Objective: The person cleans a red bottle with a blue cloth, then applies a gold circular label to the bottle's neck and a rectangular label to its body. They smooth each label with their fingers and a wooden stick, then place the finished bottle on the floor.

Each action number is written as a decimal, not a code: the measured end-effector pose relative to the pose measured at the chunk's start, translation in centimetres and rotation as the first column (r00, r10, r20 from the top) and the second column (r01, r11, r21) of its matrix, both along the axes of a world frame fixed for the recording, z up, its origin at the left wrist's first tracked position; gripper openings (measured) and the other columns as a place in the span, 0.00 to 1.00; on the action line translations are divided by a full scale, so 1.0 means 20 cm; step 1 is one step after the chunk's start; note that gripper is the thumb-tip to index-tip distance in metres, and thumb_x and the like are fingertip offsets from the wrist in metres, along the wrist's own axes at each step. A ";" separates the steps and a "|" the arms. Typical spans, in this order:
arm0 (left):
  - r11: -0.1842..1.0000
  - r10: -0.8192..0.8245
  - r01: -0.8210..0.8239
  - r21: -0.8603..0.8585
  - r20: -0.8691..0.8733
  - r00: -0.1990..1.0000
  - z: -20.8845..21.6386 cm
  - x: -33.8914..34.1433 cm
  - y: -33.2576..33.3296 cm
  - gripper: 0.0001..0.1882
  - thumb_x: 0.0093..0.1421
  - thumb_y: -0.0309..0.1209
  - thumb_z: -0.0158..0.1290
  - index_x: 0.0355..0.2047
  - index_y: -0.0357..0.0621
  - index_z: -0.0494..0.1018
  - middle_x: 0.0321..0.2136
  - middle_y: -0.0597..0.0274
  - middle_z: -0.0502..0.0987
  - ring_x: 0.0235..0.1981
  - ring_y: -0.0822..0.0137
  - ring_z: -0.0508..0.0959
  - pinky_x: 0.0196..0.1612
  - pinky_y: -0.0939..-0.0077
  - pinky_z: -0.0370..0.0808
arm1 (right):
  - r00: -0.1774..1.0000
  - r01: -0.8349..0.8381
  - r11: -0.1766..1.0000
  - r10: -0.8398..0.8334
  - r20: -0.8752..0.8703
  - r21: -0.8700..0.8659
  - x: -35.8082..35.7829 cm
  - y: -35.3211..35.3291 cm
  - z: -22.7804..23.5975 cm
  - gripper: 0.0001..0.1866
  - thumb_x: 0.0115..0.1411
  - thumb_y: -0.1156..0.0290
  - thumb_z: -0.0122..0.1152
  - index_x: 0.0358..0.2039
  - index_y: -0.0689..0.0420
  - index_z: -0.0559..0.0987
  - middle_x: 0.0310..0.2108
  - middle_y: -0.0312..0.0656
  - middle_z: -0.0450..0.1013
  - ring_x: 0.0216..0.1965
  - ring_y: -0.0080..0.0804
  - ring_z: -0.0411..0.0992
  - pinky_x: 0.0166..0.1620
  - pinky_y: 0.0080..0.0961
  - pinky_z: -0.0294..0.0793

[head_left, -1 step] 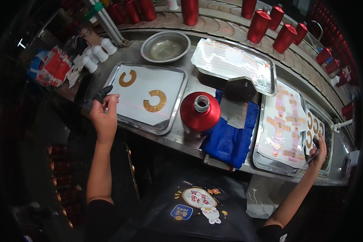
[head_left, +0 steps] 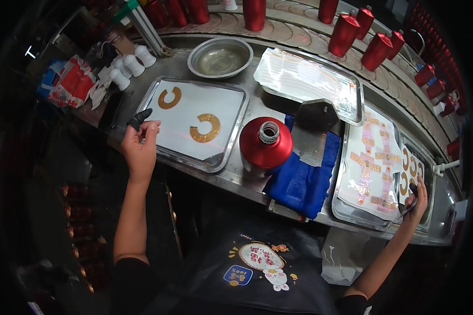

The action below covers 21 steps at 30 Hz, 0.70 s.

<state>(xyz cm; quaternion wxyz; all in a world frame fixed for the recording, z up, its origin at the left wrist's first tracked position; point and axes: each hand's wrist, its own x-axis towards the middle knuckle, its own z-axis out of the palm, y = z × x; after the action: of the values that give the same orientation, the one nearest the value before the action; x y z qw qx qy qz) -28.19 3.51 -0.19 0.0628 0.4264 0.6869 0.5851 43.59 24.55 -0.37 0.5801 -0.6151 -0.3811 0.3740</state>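
My left hand [head_left: 142, 144] hovers at the left edge of a metal tray [head_left: 227, 160]. A black cover sits on one finger; thumb and finger are apart with nothing visible between them. On the tray's white sheet lie two gold C-shaped labels, one plain gold [head_left: 170, 97] and one speckled [head_left: 205, 128]. At the far right, my right hand [head_left: 417, 203] reaches to a white sheet [head_left: 403, 197] of several gold C-shaped labels. Its fingers are stretched out, with dark covers on some. A red bottle [head_left: 267, 147] with an uncapped neck stands upright between the hands.
Blue cloth [head_left: 302, 186] lies beside the bottle, near a dark block [head_left: 317, 115]. A metal bowl [head_left: 220, 59] of liquid and a tray with shiny sheets [head_left: 305, 79] stand behind. Pink-and-gold labels [head_left: 365, 167] cover another tray. Red bottles [head_left: 377, 51] stand on the curved conveyor.
The whole view has shifted slightly, so the bench appears a little further right. My right hand's fingers look slightly straighter over the label sheet; my left hand stays by the tray edge.
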 end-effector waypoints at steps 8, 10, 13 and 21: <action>0.824 -0.098 -0.152 -0.546 -0.402 0.910 -0.22 -0.07 0.24 0.25 0.51 0.34 0.69 0.44 0.35 0.71 0.38 0.48 0.82 0.40 0.48 0.80 0.47 0.57 0.76 | 0.895 -0.397 0.918 0.385 0.226 0.007 -0.92 -0.33 0.19 0.18 0.67 0.73 0.56 0.56 0.62 0.77 0.28 0.37 0.76 0.16 0.10 0.57 0.21 0.10 0.53; 0.790 -0.016 -0.245 -0.562 -0.419 0.908 -0.22 -0.20 0.30 0.24 0.52 0.34 0.69 0.42 0.36 0.71 0.42 0.50 0.82 0.45 0.47 0.79 0.49 0.54 0.75 | 0.845 -0.487 0.873 0.472 0.250 -0.004 -1.09 -0.39 0.20 0.18 0.66 0.75 0.56 0.55 0.63 0.78 0.30 0.36 0.76 0.24 0.11 0.62 0.28 0.11 0.58; 0.713 0.049 -0.407 -0.571 -0.539 0.841 -0.24 -0.48 0.38 0.25 0.53 0.38 0.68 0.44 0.37 0.70 0.43 0.43 0.81 0.48 0.42 0.78 0.53 0.48 0.73 | 0.826 -0.531 0.847 0.516 0.227 0.008 -1.27 -0.43 0.19 0.17 0.65 0.78 0.56 0.54 0.66 0.77 0.32 0.37 0.76 0.33 0.20 0.72 0.39 0.17 0.70; 0.727 0.018 -0.386 -0.568 -0.547 0.837 -0.40 -0.83 0.63 0.31 0.50 0.45 0.70 0.45 0.36 0.71 0.44 0.36 0.79 0.47 0.36 0.79 0.50 0.49 0.76 | 0.799 -0.545 0.827 0.563 0.212 -0.139 -1.39 -0.45 0.13 0.15 0.65 0.79 0.57 0.52 0.67 0.78 0.37 0.37 0.77 0.36 0.21 0.74 0.42 0.18 0.73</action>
<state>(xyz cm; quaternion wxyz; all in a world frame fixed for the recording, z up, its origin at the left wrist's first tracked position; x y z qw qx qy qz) -44.77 16.06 -8.16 -0.0405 0.4336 0.8829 0.1754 15.84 15.53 2.25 0.3718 -0.5382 -0.5987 0.4621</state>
